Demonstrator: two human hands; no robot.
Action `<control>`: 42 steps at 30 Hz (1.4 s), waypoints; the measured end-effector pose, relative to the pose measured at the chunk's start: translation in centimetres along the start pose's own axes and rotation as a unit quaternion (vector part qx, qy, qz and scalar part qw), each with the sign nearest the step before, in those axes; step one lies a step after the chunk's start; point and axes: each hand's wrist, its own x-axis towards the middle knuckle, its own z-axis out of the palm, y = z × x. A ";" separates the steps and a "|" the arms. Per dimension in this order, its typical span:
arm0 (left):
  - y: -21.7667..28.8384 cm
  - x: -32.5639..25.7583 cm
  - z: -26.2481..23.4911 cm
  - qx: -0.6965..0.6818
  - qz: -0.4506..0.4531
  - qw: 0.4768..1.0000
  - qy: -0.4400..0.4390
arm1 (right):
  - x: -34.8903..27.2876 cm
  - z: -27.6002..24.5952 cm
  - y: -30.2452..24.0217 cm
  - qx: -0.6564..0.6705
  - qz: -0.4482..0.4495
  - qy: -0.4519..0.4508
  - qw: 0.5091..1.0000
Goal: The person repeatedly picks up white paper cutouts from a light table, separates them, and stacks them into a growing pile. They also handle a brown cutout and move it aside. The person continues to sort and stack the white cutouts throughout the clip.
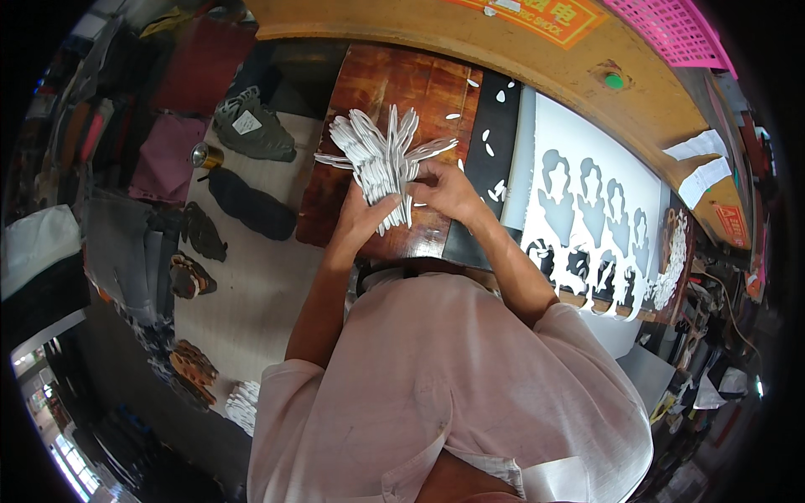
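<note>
A thick stack of white die-cut pieces [379,172] stands over a reddish-brown wooden board, its narrow tips fanning out at the far end. My left hand [362,216] is closed around the stack's near left side, thumb across its front. From the right, my right hand [444,193] pinches the stack's edge with bent fingers; some of its fingertips are hidden behind the pieces. The wooden board [411,75] lies beneath both hands. Small white oval scraps [489,149] are scattered on the black strip [478,117] along the board's right side.
A white sheet [570,126] with rows of cut-out shapes lies at the right, its near edge hanging in strips. A yellow machine beam [470,38] with a green button [614,81] spans the far side. Dark cut pieces [251,204] and a can [207,156] sit on the left table [251,293].
</note>
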 end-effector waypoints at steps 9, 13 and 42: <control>0.2 0.3 0.3 0.054 -0.037 0.998 0.004 | -0.8 1.6 0.1 -0.035 0.003 0.137 0.990; 0.2 0.5 0.7 0.031 -0.008 0.999 -0.015 | -1.0 1.8 -2.2 -0.073 0.010 0.130 0.989; -0.4 0.8 0.9 0.067 0.032 0.997 0.032 | 1.0 2.6 -4.1 -0.209 -0.022 0.118 0.971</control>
